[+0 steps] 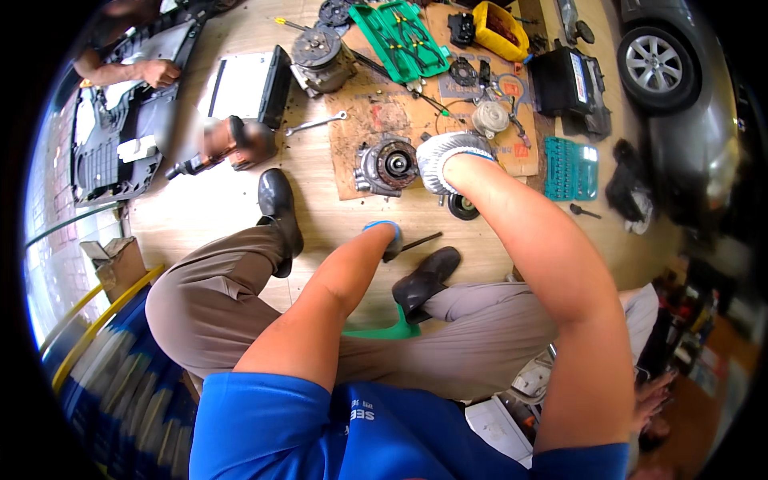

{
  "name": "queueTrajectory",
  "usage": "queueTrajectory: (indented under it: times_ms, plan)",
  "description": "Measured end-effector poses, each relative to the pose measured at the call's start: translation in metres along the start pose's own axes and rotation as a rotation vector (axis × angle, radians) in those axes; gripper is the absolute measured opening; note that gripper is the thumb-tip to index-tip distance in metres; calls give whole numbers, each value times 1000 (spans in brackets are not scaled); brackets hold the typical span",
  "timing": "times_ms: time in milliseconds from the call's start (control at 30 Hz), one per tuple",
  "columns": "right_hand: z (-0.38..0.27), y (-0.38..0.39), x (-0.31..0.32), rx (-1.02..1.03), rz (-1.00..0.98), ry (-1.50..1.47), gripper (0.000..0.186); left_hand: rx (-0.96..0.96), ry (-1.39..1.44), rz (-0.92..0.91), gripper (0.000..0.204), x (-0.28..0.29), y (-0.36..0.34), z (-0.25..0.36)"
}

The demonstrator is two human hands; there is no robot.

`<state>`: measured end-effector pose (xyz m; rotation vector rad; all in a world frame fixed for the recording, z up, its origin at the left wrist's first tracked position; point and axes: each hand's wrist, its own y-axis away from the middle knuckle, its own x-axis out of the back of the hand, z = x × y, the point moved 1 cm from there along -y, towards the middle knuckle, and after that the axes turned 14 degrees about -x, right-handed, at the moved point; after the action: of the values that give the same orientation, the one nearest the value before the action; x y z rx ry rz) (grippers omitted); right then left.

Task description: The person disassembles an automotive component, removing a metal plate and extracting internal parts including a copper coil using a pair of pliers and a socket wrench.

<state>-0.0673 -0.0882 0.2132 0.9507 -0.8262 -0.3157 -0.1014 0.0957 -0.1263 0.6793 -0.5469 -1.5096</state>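
My right hand (438, 164), in a grey-white knit glove, is over the cardboard (352, 128), beside a round metal housing (378, 166) with an open hub. A black pulley (464, 208) lies just below that hand; its fingertips are hidden. My left hand (390, 238), in a blue-cuffed glove with a dark palm, hangs lower, between my boots, at the end of a dark bar (418, 240); I cannot make out whether it grips it. Nearby lie a cylindrical compressor (316, 56), a combination wrench (314, 123) and an orange-black power tool (238, 144).
A co-worker's hand (162, 74) rests at a black panel (116, 160), upper left. Around the cardboard are a green toolbox (382, 24), yellow container (500, 32), battery (560, 84) and teal socket case (570, 168). A car (680, 136) stands right; another person's hands (650, 396) show lower right.
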Motion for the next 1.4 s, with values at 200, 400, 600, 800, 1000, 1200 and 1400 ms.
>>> queueTrajectory:
  times_ms: [200,400,600,800,1000,1200,1400]
  plan:
    - [0,4,-5,28,68,48,36,-123,647,-143,39,-79,33,-30]
    - [2,-11,-9,61,89,55,38,-133,205,-200,39,-76,188,1]
    - [13,-17,-13,136,73,82,39,-441,449,395,19,-80,315,72]
    - [15,-12,-14,156,91,32,38,-592,573,1140,17,-6,336,116]
    - [12,-6,-13,87,113,-15,38,-827,802,1739,30,77,362,83]
    - [1,-15,0,104,56,112,36,-840,789,1628,24,96,335,60]
    - [-9,-30,27,166,-60,196,33,-545,586,1521,25,110,333,43]
